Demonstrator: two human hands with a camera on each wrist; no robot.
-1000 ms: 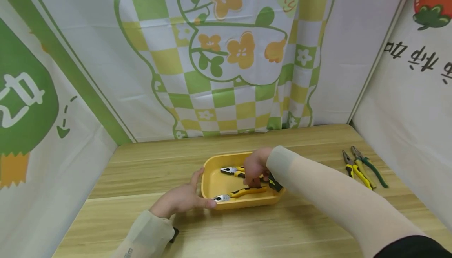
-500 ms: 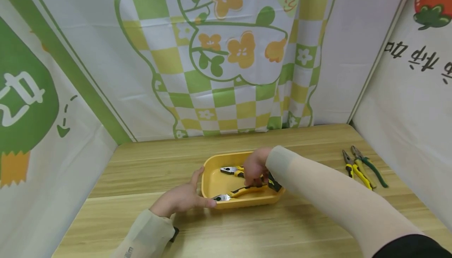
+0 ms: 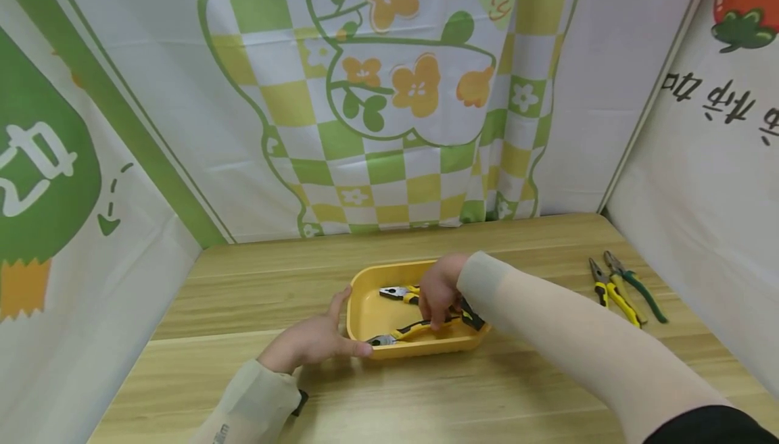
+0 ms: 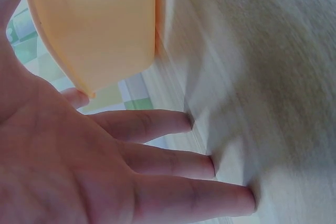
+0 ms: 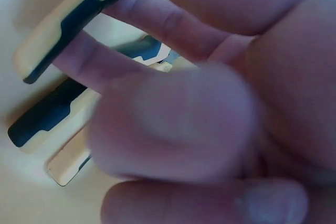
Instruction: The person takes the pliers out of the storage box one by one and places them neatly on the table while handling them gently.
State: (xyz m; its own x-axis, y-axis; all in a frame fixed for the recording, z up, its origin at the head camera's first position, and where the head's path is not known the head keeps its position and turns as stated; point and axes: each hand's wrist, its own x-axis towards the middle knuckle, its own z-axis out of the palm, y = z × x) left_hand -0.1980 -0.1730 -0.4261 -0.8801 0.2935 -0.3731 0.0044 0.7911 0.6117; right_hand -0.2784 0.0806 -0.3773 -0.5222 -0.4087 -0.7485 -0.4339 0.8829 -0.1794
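My left hand (image 3: 310,342) steadies the left end of a yellow tray (image 3: 359,278), thumb over its front rim and index finger along its left wall. In the left wrist view the other fingers (image 4: 157,156) are straight, tips on the table. Inside the tray my right hand (image 3: 439,290) reaches down, fingers hooked round a yellow-and-black handle of the front pliers (image 3: 414,328). Its palm and blurred thumb fill much of the right wrist view. Behind them lie the back pliers (image 3: 398,294), handles partly hidden by the hand. Something black (image 3: 471,315) shows under the right wrist.
On the table's right side lie yellow-and-black long-nose pliers (image 3: 599,282) beside green-handled pliers (image 3: 645,299). A white cloth backdrop (image 3: 420,126) with a green checked print stands behind the wooden table (image 3: 268,295), with cloth walls at left and right.
My right fingers have moved slightly forward over the front pliers' handle, which has shifted a little away from the front rim. The left hand and tray stay put.
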